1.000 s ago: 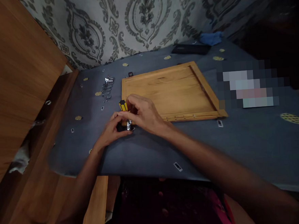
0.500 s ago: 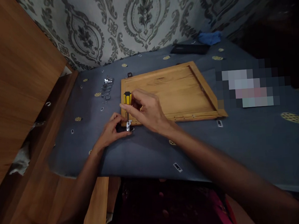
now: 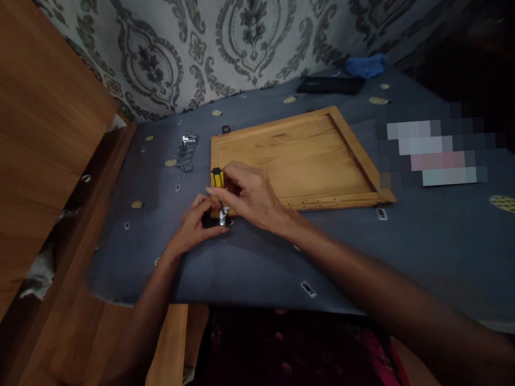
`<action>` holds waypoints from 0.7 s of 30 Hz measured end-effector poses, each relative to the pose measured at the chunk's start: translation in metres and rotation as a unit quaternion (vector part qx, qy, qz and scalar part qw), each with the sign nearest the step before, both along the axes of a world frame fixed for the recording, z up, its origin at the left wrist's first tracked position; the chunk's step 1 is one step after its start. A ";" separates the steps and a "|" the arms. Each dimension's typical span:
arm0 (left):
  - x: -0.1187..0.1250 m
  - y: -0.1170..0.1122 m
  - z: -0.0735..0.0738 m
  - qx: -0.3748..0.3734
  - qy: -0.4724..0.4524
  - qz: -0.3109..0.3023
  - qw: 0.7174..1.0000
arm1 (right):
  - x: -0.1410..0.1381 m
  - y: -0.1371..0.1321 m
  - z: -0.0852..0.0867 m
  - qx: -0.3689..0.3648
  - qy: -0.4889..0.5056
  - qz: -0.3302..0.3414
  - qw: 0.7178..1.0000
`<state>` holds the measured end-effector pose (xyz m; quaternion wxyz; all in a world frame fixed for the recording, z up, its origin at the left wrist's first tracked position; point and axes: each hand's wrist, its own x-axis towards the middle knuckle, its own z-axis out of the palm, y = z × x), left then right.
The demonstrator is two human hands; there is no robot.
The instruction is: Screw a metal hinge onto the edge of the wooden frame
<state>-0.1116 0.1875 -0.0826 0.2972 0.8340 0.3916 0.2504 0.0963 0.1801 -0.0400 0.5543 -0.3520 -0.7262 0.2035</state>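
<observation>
A yellow and black screwdriver (image 3: 217, 178) stands almost upright in my right hand (image 3: 253, 196), its fingers closed around the handle. The blade points down at a small shiny metal fitting (image 3: 223, 216) by the front left corner of a wooden framed panel (image 3: 290, 155). My left hand (image 3: 195, 224) lies at that corner, with thumb and fingers curled around the fitting to steady it. Part of the blade and the exact contact with the fitting are hard to make out. The panel lies flat, with small holes along its front edge.
Several loose metal fittings (image 3: 186, 154) lie left of the panel on the dark patterned cloth (image 3: 245, 276). A small dark ring-like piece (image 3: 225, 129) is behind the panel. Farther back are a black case (image 3: 330, 85) and a blue cloth (image 3: 365, 66). Wooden furniture (image 3: 23, 115) stands at left.
The screwdriver and my right hand have moved slightly down toward the fitting. My left hand keeps its place at the corner. The whole view has shifted a little.
</observation>
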 end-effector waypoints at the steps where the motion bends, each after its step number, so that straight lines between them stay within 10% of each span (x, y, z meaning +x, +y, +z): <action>1: 0.000 0.000 0.000 0.001 0.000 -0.002 1.000 | 0.000 0.000 0.000 0.000 0.002 0.005 1.000; 15: -0.001 0.000 -0.004 0.013 -0.007 0.007 1.000 | 0.016 0.004 0.008 -0.212 0.041 0.257 0.942; 21: -0.003 0.003 -0.009 0.011 -0.012 0.000 1.000 | 0.006 -0.001 0.004 -0.108 0.020 0.152 0.982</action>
